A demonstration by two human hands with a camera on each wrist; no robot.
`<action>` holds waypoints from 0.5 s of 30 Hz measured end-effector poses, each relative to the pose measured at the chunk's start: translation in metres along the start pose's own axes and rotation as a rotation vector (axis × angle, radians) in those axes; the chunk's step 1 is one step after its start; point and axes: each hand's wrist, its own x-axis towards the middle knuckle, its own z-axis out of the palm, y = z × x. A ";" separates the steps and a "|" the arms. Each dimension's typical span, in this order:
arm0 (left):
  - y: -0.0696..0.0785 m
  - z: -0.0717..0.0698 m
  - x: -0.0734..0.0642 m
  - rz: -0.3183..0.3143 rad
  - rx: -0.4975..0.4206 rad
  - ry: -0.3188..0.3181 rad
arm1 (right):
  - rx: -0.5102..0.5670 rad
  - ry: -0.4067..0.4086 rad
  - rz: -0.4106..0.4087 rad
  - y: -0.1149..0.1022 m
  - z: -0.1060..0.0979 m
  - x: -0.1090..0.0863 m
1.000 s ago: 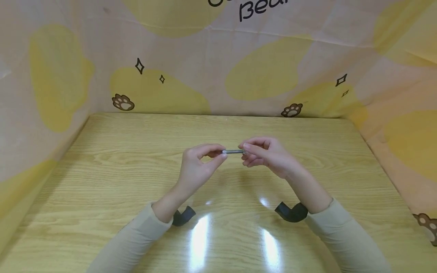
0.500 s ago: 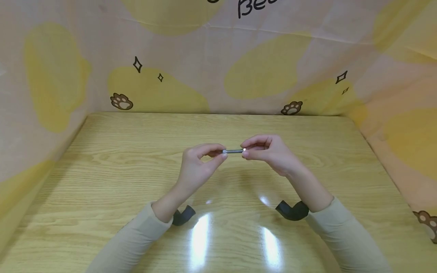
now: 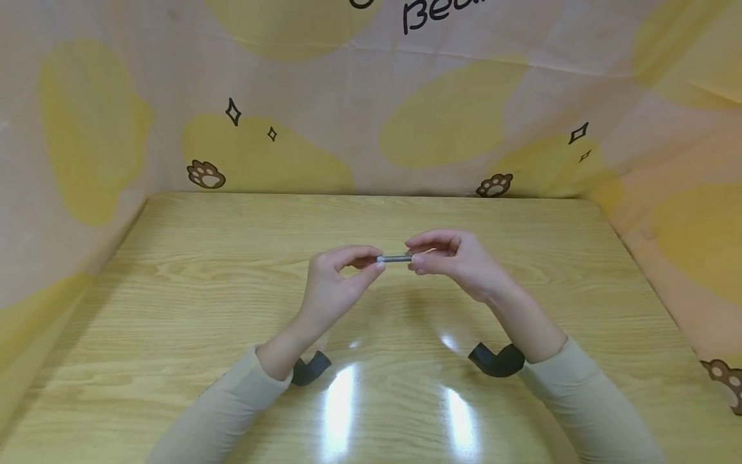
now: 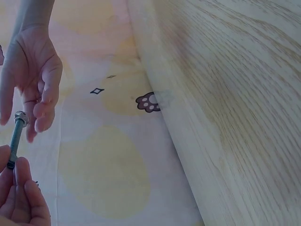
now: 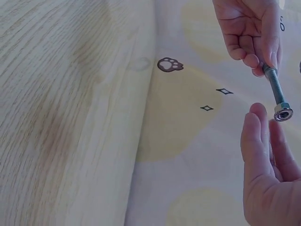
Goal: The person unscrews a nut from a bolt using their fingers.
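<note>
A grey threaded bolt [image 3: 397,258] is held level above the table. My left hand [image 3: 336,283] pinches its left end between thumb and fingers, which hide that end. At the other end sits a shiny nut [image 5: 283,112], its ring face plain in the right wrist view. My right hand [image 3: 460,264] is beside this nut, fingers fairly straight and parted. In the right wrist view its fingertips [image 5: 257,109] stand just short of the nut, and the left wrist view also shows the nut [image 4: 21,117] unpinched.
Below the hands spreads a wood-grain table [image 3: 232,335] with bright reflections near its front. Patterned cloth [image 3: 452,122] with paw prints rises behind and along both sides. A black curved piece [image 3: 496,359] sits at the right wrist, another [image 3: 312,368] at the left.
My right thumb and fingers have shifted about the nut end, coming together near the nut half a second ago and now parted. My left hand and the bolt stay nearly still.
</note>
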 end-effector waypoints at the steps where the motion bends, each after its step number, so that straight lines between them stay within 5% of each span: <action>1: 0.000 0.000 0.000 -0.002 0.002 0.001 | 0.001 -0.002 0.012 0.000 0.000 0.000; 6: 0.000 0.000 -0.002 -0.007 0.002 -0.001 | 0.013 0.000 0.061 0.002 0.001 0.002; 15: 0.000 -0.001 -0.001 0.001 0.003 -0.001 | 0.014 -0.004 -0.004 0.003 -0.001 0.002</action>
